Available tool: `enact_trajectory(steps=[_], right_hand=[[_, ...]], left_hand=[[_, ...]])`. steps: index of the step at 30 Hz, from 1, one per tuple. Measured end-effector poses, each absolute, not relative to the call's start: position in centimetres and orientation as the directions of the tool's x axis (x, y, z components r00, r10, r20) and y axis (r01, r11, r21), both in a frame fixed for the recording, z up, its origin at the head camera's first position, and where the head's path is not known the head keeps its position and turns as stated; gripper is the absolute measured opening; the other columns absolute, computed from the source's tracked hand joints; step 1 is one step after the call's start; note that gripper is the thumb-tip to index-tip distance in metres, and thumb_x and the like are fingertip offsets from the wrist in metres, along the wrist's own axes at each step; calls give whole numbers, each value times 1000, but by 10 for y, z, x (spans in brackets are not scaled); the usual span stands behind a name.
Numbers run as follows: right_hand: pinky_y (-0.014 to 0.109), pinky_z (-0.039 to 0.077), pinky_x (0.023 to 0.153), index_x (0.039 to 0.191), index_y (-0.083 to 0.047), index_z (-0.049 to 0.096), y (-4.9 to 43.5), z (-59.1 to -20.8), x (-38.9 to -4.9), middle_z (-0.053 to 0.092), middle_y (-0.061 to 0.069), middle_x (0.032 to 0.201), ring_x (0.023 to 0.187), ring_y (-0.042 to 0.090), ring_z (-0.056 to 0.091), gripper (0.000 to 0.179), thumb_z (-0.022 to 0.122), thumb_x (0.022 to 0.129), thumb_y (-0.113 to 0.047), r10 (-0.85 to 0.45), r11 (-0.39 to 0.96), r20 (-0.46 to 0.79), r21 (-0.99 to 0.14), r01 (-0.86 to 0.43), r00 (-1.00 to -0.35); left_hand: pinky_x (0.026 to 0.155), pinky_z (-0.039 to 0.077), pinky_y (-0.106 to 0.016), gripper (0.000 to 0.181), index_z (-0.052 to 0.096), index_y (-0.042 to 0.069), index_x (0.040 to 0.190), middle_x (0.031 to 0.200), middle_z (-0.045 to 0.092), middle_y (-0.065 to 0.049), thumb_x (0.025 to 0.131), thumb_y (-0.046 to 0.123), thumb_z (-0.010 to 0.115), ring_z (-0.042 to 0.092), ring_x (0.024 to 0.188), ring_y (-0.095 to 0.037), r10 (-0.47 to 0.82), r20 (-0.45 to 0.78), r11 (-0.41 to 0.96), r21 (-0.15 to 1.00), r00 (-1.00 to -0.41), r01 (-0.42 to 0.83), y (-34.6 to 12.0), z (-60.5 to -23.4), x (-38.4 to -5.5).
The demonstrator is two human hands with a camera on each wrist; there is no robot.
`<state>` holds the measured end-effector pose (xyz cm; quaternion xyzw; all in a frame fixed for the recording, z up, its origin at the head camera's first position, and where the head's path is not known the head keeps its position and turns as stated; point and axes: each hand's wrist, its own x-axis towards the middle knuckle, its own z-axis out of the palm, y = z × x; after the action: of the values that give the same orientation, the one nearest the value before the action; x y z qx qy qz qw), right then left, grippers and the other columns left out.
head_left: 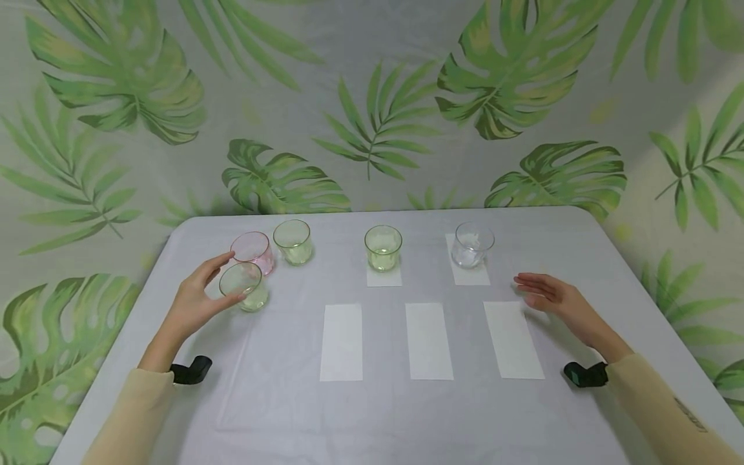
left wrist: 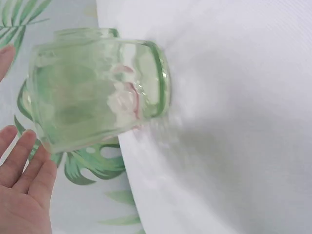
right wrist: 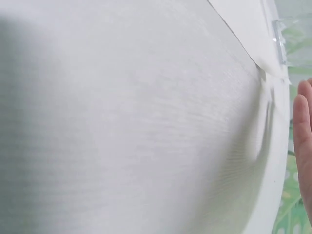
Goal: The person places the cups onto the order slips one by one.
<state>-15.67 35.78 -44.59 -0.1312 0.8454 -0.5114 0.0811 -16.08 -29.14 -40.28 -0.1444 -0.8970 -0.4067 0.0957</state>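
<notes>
My left hand (head_left: 200, 294) is spread around a light green glass (head_left: 251, 300) at the table's left, thumb on the near side and fingers on the far side. The left wrist view shows this green glass (left wrist: 92, 92) close up, with straight fingers (left wrist: 39, 180) beside its rim; whether they touch it is unclear. Just behind stands a pink glass (head_left: 264, 261), partly hidden by the hand and the green glass. Over the right side of the table my right hand (head_left: 552, 298) hovers, fingers extended and holding nothing. It is nearest a white paper rectangle (head_left: 514, 342).
Another green glass (head_left: 293, 252) stands behind the pink one. A third green glass (head_left: 383, 258) stands on a white paper (head_left: 383, 279) at back centre, and a clear glass (head_left: 467, 255) on another paper (head_left: 472, 276). Two more papers (head_left: 341, 342) lie in front on the white tablecloth (head_left: 378, 420).
</notes>
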Motion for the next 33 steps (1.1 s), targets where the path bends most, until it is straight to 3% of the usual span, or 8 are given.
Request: enact_trajectory(steps=[11, 19, 26, 29, 33], right_hand=[[10, 42, 87, 142, -1, 41, 365, -450, -132, 52, 10, 137, 116, -1, 51, 47, 55, 97, -8, -310, 448, 2, -882, -148, -951], [13, 46, 87, 141, 2, 41, 365, -452, -122, 53, 8, 136, 116, 1, 52, 47, 56, 97, -4, -350, 399, -13, -907, -137, -937], [14, 46, 91, 137, 9, 40, 361, -455, -120, 53, 4, 135, 117, 1, 51, 47, 57, 94, 3, -409, 320, 13, -934, -157, -912], [13, 44, 93, 136, 11, 40, 360, -455, -119, 53, 1, 135, 119, -1, 49, 48, 58, 92, 4, -429, 321, 20, -931, -173, -903], [10, 41, 94, 136, 11, 40, 358, -456, -118, 51, 8, 137, 120, -4, 46, 54, 64, 89, 2, -434, 346, 10, -921, -177, -901]], left_hand=[[101, 31, -7, 76, 41, 2, 143, 140, 43, -23, 79, 11, 80, 39, 127, -42, 163, 221, 607, 746, -962, 274, -297, -419, -155], [98, 33, -5, 75, 41, -2, 141, 137, 44, -26, 77, 0, 79, 42, 122, -42, 143, 262, 572, 765, -954, 296, -291, -421, -153], [97, 36, -7, 73, 43, 2, 141, 138, 47, -20, 78, 6, 79, 47, 120, -6, 114, 281, 557, 776, -953, 295, -296, -435, -158], [97, 37, -8, 72, 44, 2, 140, 137, 47, -19, 78, 6, 80, 48, 120, -8, 106, 284, 554, 779, -953, 294, -295, -434, -156], [97, 39, -11, 72, 46, 2, 140, 137, 48, -17, 77, 5, 80, 49, 120, -21, 113, 288, 549, 780, -951, 301, -290, -430, -152]])
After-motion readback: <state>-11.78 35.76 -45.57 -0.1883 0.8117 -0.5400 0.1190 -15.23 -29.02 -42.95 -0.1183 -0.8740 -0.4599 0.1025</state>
